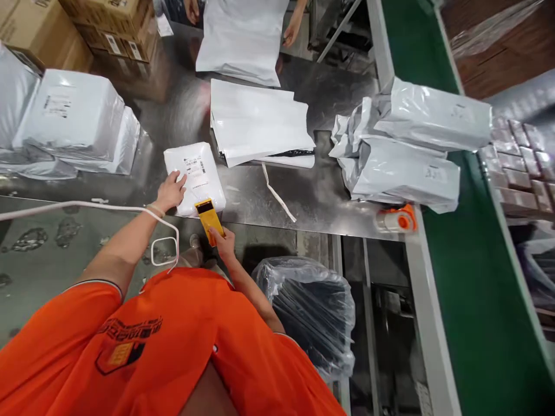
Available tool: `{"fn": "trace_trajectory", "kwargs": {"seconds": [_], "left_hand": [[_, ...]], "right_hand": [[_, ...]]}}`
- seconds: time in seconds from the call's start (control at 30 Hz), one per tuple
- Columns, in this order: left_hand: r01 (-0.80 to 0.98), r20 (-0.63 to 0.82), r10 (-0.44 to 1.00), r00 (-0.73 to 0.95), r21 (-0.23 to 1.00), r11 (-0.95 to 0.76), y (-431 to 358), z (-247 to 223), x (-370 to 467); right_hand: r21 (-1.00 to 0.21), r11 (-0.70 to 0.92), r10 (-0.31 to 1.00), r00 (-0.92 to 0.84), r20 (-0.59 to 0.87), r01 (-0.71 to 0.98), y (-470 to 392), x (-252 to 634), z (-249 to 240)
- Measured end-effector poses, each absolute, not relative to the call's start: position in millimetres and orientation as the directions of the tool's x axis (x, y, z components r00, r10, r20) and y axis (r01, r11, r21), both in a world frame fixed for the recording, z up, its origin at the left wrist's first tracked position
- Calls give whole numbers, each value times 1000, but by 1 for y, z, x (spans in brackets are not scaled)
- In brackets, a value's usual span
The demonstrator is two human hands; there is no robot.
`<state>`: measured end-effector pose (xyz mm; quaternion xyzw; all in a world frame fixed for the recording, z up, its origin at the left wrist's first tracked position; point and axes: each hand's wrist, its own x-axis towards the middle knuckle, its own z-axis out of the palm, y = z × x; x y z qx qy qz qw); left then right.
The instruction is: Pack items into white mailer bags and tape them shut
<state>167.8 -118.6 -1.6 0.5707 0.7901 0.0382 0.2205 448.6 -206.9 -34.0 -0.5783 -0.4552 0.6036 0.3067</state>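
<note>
A white plastic mailer parcel (195, 173) with a printed barcode label lies near the front edge of the metal table. My left hand (170, 192) rests on its left side, fingers spread over the surface. My right hand (222, 241) is wrapped round the lower end of a yellow handheld scanner (210, 222) with a dark strip across its top. The scanner's upper end overlaps the parcel's lower right corner from my view; whether they touch I cannot tell. A stack of flat white mailer bags (260, 118) lies just to the parcel's right.
Wrapped white parcels (71, 112) and cardboard boxes (115, 23) stand left. Two filled mailers (407, 167) overhang the green conveyor (472, 277). An orange tape dispenser (403, 219) sits at the table's edge, a plastic-lined bin (312, 312) below. Another person's hands flank a mailer (243, 40) opposite.
</note>
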Motion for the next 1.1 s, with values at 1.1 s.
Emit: {"fn": "trace_trajectory", "kwargs": {"seconds": [1.1], "left_hand": [[933,-154,942,296,260,-251,-198,-39,252]], "right_hand": [[-855,-519,838,-185,-514,27,-241,501,-87]]}}
